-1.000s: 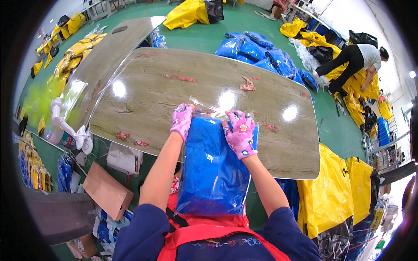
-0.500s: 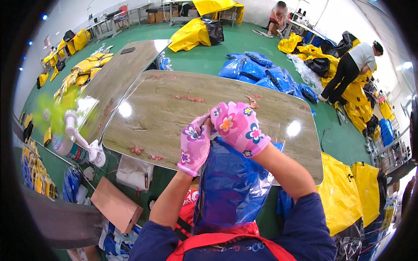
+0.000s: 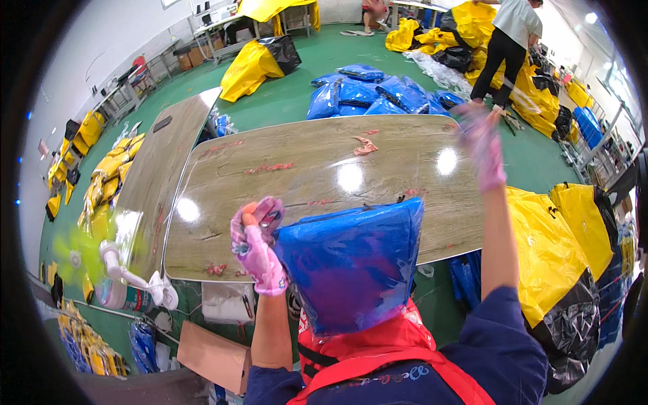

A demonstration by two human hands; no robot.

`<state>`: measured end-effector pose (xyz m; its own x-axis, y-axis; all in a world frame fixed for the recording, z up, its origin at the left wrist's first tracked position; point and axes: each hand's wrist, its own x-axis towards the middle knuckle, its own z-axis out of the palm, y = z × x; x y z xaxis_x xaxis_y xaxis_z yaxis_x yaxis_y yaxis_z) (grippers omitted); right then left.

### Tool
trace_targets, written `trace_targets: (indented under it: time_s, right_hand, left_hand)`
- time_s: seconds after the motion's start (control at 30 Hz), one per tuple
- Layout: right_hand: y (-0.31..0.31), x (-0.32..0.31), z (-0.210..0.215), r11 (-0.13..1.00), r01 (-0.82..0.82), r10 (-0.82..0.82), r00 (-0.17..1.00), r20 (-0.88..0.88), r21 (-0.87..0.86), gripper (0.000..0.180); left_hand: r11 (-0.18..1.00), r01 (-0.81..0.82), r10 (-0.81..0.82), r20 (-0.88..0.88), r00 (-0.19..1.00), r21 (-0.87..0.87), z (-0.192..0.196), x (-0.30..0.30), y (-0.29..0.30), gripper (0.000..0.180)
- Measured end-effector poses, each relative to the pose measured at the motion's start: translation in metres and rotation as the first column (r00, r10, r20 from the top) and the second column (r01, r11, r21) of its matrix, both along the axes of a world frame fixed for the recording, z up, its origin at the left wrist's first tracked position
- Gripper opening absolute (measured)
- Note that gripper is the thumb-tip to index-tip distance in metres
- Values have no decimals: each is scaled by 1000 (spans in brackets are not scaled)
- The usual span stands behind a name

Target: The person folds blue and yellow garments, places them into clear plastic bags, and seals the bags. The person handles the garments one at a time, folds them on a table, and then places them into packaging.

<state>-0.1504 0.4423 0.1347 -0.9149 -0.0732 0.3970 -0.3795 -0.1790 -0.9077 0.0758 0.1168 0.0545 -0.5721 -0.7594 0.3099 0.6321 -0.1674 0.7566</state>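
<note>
A folded blue item in a clear plastic bag stands tilted between my body and the table's near edge, against a red apron. My left hand, in a pink flowered glove with bare fingertips showing, is beside the bag's upper left corner. Its fingers are curled closed; what they pinch, if anything, is hidden. My right hand, in a matching glove, is raised over the table's far right corner, away from the bag. Motion smears its fingers. The wood-patterned table carries a small pinkish-tan scrap.
Beyond the table lies a pile of blue packages. Yellow and black bags stand at the right. A green fan and a cardboard box are at the left. A person stands bent at yellow material, far right.
My hands have come apart from the bag's top. The right has swung up and right; the left has moved left and down. The blue package's top now shows, and the view has shifted.
</note>
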Motion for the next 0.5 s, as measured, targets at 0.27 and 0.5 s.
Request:
trace_targets:
  time_s: [0.27,0.5]
  right_hand:
    - [-62,73,0,786,-529,360,812,459,320,32]
    - [-64,95,1,873,-486,378,724,577,38,33]
  left_hand:
    - [993,97,-74,285,956,-69,9,11,-15,24]
    - [874,210,174,685,707,-439,18,17,-47,30]
